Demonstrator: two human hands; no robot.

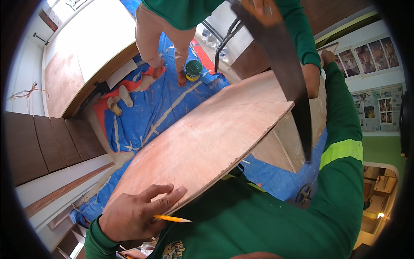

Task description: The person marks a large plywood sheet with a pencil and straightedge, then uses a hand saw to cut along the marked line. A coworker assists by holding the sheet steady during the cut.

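Note:
A large reddish plywood sheet [207,134] slants across the middle, with a rough, splintered near edge. My left hand [144,209] grips its near left corner, thumb on top, and a yellow pencil [172,218] sticks out from between the fingers. Far to the right, my outstretched right hand [328,57] is closed at the edge of a plywood piece [330,46]; its fingers are partly hidden. Opposite me, a co-worker in green holds a hand saw [282,56] by its wooden handle, blade pointing down beside the sheet's corner. The co-worker's other hand [311,80] rests near the blade.
Blue tarpaulin [172,108] covers the floor, with slippers [120,101] and a green-lidded can [193,70] by the co-worker's bare feet. A white-topped table [95,39] stands at the far left. Dark cabinet panels [56,140] line the left; photo sheets [366,58] hang on the right wall.

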